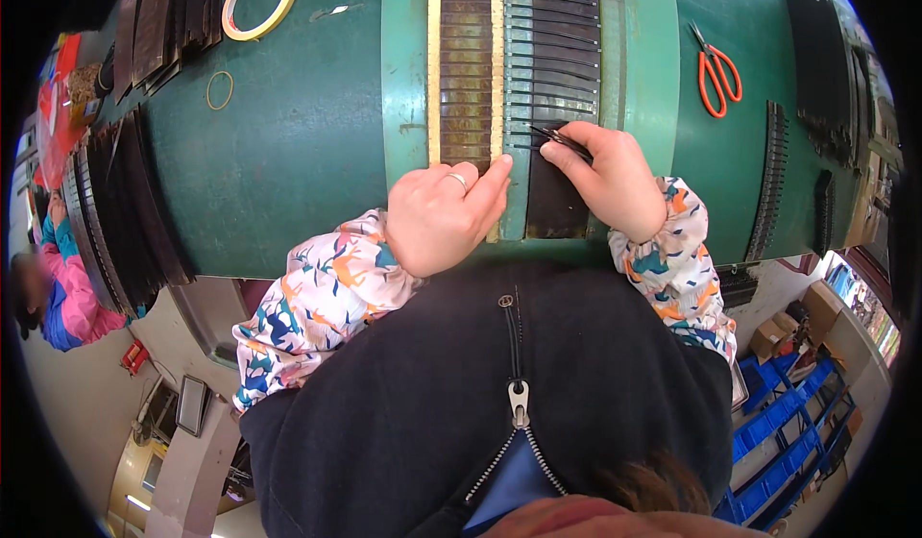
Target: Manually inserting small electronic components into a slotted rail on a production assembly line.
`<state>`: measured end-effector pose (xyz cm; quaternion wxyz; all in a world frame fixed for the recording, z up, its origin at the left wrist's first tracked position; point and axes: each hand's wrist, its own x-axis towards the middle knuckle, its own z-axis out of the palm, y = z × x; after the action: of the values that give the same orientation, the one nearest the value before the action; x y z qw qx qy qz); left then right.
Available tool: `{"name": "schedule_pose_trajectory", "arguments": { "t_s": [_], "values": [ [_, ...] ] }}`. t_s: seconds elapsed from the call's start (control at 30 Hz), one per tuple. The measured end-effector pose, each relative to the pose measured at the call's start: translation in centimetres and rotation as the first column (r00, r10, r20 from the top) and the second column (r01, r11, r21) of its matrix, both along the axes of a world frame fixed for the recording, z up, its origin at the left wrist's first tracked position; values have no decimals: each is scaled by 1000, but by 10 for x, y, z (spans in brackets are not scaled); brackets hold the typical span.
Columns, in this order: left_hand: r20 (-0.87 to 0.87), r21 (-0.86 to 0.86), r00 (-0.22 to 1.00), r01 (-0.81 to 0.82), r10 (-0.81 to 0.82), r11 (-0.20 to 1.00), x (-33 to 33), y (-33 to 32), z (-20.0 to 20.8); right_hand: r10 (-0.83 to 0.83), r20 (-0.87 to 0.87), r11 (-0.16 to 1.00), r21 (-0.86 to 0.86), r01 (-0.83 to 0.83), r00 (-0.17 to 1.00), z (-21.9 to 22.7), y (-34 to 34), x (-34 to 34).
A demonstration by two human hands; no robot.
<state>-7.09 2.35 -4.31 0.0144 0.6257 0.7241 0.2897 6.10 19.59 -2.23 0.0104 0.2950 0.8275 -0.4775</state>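
The person's right hand [615, 178] has a narrow pinch, thumb against fingers, around a slender black tool with pointed tips [557, 137], which looks like tweezers. Those tips lie among the nearest of a row of thin black strands [552, 55], set side by side across a dark flat plate [567, 202] in the fixture. Because the strands sit close together, a small slip of the tool could catch a neighbour and drag it out of line. Too hard a squeeze might nick or bend a strand; too loose a one might let it spring away. The fingers and tool cover the contact point, so I cannot tell whether the tips grip a strand or merely touch one.

The left hand [447, 216] is bent, its index fingertip set down by the near end of the cream-yellow bar [497, 58], just left of the pale green strip [519, 192]; whether it pinches anything underneath is hidden. If that finger slid right, it could nudge the strands' left ends; if it bore down unevenly, the fixture might shift.

The red-handled metal scissors [718, 72] lie farther right, well apart from both hands, so an accidental knock from them seems unlikely.
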Motion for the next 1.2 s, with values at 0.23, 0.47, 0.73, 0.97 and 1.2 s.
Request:
{"name": "schedule_pose_trajectory", "arguments": {
  "t_s": [0.23, 0.47, 0.73, 0.97, 1.2],
  "values": [
    [0, -65, 999, 38, -38, 997, 4, 3, 3, 44, 101, 991, 118, -55, 994, 1, -3, -3],
    [-86, -148, 996, 15, -28, 989, 7, 4, 0, -152, 66, 978, 151, 141, 986, 10, 17, 25],
    [762, -241, 638, 126, 107, 962, 0, 10, 24, 62, -120, 992, -103, -74, 991, 29, -7, 29],
    [693, -211, 685, -107, 226, 972, 3, -6, 15, 44, -18, 997, -67, -45, 999, 17, -9, 18],
    [169, -7, 985, -44, 44, 999, 2, -9, 12, 83, 49, 997, 5, -83, 995, 3, -3, 10]
  ]
}}
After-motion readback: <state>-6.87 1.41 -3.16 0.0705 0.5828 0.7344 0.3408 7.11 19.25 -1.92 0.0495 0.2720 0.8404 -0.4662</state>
